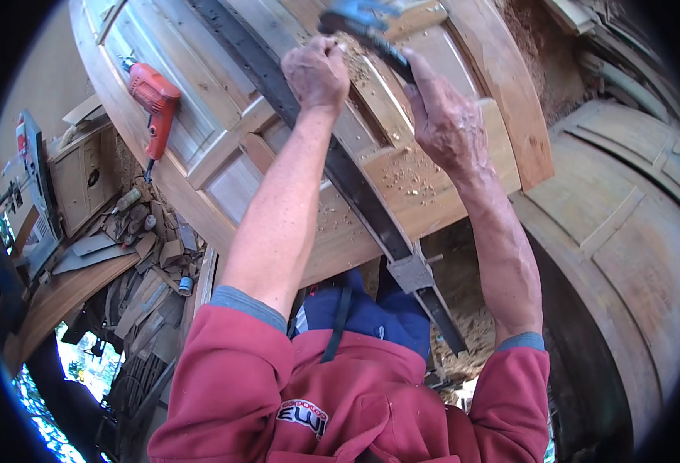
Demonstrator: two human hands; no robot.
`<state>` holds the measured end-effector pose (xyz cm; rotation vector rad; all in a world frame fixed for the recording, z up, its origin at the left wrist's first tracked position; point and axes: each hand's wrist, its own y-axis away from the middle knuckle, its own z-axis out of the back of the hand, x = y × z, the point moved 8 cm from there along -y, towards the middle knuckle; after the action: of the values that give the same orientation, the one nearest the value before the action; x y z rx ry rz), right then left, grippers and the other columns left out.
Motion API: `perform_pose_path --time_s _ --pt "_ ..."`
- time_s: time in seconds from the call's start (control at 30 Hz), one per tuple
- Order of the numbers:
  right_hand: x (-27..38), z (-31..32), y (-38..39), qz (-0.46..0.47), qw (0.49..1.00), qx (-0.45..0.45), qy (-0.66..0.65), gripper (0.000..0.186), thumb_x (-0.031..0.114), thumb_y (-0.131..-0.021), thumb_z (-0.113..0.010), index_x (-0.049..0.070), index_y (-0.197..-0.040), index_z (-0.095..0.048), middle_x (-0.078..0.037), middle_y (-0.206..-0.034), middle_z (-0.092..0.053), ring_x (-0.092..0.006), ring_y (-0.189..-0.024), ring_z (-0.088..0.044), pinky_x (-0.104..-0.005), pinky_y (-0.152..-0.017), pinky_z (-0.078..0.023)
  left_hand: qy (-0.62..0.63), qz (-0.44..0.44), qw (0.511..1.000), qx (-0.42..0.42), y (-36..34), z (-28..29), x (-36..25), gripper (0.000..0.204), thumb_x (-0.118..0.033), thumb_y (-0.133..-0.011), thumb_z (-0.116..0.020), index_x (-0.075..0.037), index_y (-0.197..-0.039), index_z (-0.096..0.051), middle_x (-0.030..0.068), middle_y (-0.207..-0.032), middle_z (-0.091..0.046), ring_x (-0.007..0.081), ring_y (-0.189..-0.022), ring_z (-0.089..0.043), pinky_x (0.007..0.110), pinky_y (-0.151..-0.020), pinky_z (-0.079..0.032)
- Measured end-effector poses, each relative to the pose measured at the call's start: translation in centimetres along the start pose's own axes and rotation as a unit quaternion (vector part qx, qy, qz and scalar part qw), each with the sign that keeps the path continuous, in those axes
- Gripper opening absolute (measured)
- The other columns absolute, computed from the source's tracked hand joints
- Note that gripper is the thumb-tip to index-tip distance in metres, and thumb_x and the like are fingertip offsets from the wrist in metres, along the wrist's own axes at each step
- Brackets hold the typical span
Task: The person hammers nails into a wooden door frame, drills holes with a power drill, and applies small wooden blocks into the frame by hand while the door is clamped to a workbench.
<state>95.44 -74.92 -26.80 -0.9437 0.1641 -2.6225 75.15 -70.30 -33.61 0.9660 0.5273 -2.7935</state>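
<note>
A large panelled wooden door [433, 197] lies in front of me, strewn with pale wood chips. Across it runs a long dark metal bar clamp [359, 197], whose grey jaw [411, 272] sits at the near edge. My left hand [317, 73] is closed in a fist beside the bar, over the door; whatever is in it is hidden by the fingers. To its right, my right hand [449, 127] grips the dark handle of a hammer [390, 55]. The hammer's head end is raised near my left fist, smeared by motion.
A red corded power drill [155, 100] rests on the door's left side. Wood offcuts [155, 270] are heaped at the lower left, near a wooden cabinet [85, 174]. Another large panelled wooden piece [610, 208] stands at the right.
</note>
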Motion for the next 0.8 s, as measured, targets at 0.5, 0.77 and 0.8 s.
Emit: perform_pose_path --time_s 0.5,0.77,0.8 --pt "0.5 0.5 0.2 0.02 0.999 0.025 0.043 0.051 0.016 -0.097 -0.059 0.013 -0.147 -0.046 -0.019 -0.081 -0.065 -0.0374 -0.068 -0.066 -0.0499 -0.057 -0.051 0.051 0.054 0.997 -0.005 0.3 -0.5 0.1 0.008 -0.012 -0.076 -0.075 -0.007 -0.075 -0.069 0.0141 -0.075 -0.067 0.0343 -0.08 -0.064 0.046 -0.08 -0.047" --pt "2.0 1.8 -0.1 0.052 0.996 0.001 0.076 0.057 0.012 -0.094 -0.063 0.012 -0.148 -0.045 -0.016 -0.088 -0.065 -0.0354 -0.069 -0.066 -0.0458 -0.055 -0.051 0.015 0.049 0.997 0.052 0.0 -0.1 0.2 0.015 -0.006 -0.081 -0.069 -0.006 -0.096 -0.073 0.0154 -0.096 -0.071 0.0353 -0.096 -0.066 0.043 -0.088 -0.052" --pt "1.8 1.3 0.2 0.055 0.996 0.007 0.074 0.057 0.012 -0.094 -0.063 0.012 -0.148 -0.045 -0.016 -0.088 -0.065 -0.0354 -0.069 -0.066 -0.0458 -0.055 -0.051 0.013 0.056 0.997 0.051 0.1 0.5 0.2 0.015 -0.006 -0.081 -0.069 -0.006 -0.096 -0.073 0.0154 -0.096 -0.071 0.0353 -0.096 -0.066 0.043 -0.088 -0.052"
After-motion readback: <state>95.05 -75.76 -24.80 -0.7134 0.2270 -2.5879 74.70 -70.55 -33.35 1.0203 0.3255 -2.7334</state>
